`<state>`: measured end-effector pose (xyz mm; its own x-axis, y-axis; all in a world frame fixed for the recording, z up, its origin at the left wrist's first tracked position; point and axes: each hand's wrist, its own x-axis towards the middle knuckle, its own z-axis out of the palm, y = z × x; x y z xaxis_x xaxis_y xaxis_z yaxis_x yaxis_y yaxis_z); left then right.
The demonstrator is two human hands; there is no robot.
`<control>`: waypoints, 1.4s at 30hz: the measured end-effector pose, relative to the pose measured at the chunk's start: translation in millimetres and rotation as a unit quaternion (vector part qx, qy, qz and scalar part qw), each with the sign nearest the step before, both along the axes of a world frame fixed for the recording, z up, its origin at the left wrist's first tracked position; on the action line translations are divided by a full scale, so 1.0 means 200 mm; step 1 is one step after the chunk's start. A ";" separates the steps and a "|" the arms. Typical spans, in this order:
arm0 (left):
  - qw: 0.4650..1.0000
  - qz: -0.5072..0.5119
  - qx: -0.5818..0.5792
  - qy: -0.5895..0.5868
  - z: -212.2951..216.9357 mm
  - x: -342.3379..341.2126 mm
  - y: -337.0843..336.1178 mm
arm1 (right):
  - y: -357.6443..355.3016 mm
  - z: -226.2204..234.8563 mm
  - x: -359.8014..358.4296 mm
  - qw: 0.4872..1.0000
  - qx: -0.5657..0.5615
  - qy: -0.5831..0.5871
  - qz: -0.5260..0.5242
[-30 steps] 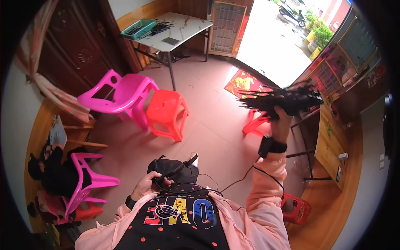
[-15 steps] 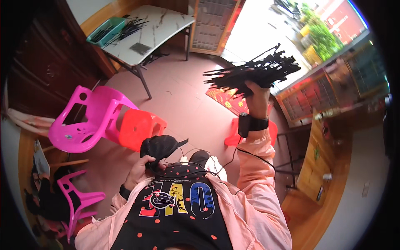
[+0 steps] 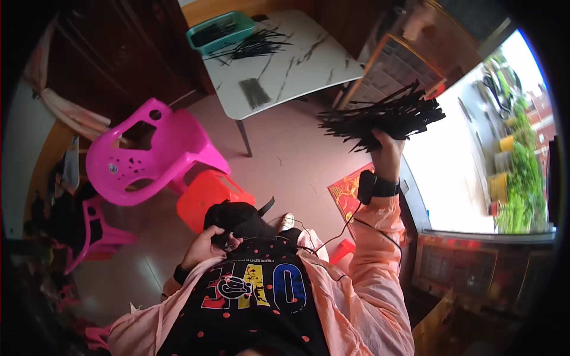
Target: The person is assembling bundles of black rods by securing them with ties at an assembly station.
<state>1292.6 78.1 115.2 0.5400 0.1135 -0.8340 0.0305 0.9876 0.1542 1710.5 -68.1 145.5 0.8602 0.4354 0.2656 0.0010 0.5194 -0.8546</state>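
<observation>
While our right hand (image 3: pixel 386 151) squeezes the bundle of black sticks (image 3: pixel 383 115) high beside the white table (image 3: pixel 297 59), some could slip out; our left hand (image 3: pixel 205 246) grips the black cap (image 3: pixel 234 216).

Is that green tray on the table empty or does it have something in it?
Not empty. The green tray on the white table holds thin black strips, and more lie loose beside it.

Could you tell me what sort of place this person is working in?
Probably a small home workshop by an open doorway: a marble-topped table strewn with black strips, a green tray, and plastic chairs on a tiled floor.
</observation>
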 end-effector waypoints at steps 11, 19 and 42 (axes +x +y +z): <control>0.977 0.170 -0.122 -0.047 -0.05 0.40 0.31 | 0.94 -0.12 0.89 0.933 -0.210 -0.291 0.042; 0.993 0.103 0.020 -0.045 0.04 0.65 0.64 | 1.61 -0.13 1.20 0.901 -0.224 -0.364 0.079; 0.890 0.404 -0.014 0.213 0.14 1.41 0.81 | 3.60 -0.95 1.65 0.683 -0.407 -0.554 0.248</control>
